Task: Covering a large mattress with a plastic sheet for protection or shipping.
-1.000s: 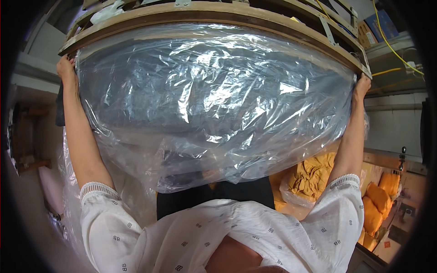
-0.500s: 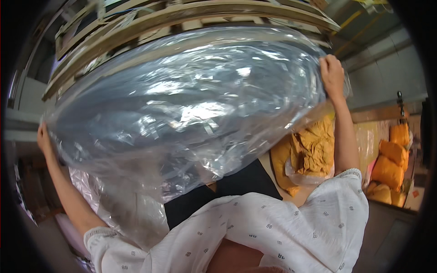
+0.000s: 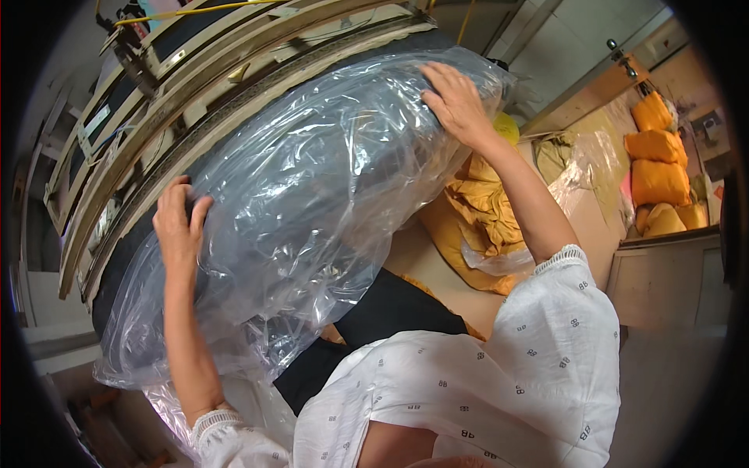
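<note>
Across the front of me lies a large sheet or bag of clear, wrinkled plastic [image 3: 312, 164], shiny with reflections. Beneath it shows a dark, padded-looking surface [image 3: 121, 269], bare along the far left edge. My left hand [image 3: 179, 226] is at the plastic's left edge, thumb apart from the curved fingers. Flat on the plastic's upper right part rests my right hand [image 3: 459, 105], fingers stretched out. Neither hand visibly grips the plastic. Loose folds hang down near my legs in black trousers [image 3: 398, 308].
A curved frame of wooden-looking slats [image 3: 183, 101] runs along the far side, with a yellow bar [image 3: 195, 12] above it. To the right sit a crumpled yellow-orange sack [image 3: 484, 207] and clear plastic [image 3: 589, 171] on the floor. Orange bundles [image 3: 659, 179] are stacked farther right.
Both hands have come inward from the plastic's outer ends, where they held it stretched wide. The plastic now lies lower over the dark surface. The view has turned to the right.
</note>
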Tool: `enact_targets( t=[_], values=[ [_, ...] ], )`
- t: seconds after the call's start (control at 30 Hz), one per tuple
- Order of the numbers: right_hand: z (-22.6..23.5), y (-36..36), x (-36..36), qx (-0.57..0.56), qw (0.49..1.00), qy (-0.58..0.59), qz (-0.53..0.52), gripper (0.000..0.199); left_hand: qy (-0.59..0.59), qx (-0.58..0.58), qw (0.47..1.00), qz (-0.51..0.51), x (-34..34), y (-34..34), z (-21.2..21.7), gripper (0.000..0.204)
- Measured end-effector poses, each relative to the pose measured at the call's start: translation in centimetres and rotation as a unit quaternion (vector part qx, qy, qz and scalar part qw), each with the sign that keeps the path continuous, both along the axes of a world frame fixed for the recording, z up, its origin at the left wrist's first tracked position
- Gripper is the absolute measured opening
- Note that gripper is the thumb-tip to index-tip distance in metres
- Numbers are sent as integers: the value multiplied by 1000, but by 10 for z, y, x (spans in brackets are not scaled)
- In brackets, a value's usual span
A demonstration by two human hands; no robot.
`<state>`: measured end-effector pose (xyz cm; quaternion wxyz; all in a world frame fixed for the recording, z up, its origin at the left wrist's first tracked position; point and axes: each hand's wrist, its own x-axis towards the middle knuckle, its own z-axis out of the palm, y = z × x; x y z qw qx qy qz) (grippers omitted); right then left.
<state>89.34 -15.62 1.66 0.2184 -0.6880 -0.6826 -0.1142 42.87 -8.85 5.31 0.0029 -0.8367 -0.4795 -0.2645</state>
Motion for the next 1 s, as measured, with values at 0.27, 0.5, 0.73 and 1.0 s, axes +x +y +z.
enact_targets(
  t=[0.27, 0.5, 0.73, 1.0],
  values=[
    [-5, 5, 18, -19, 998, -41, -31, 53, -144, -12, 986, 87, -94, -14, -11, 11],
    [23, -23, -92, -6, 986, -30, 164, 48, 61, 22, 982, 180, -284, -100, 10, 14],
    [19, -9, -94, 63, 982, -52, 170, 35, -29, 54, 971, 232, -273, -162, 22, 13],
    [10, 48, -53, 20, 987, 136, 86, 23, -219, -203, 919, 258, -281, -223, -7, 15]
  ],
)
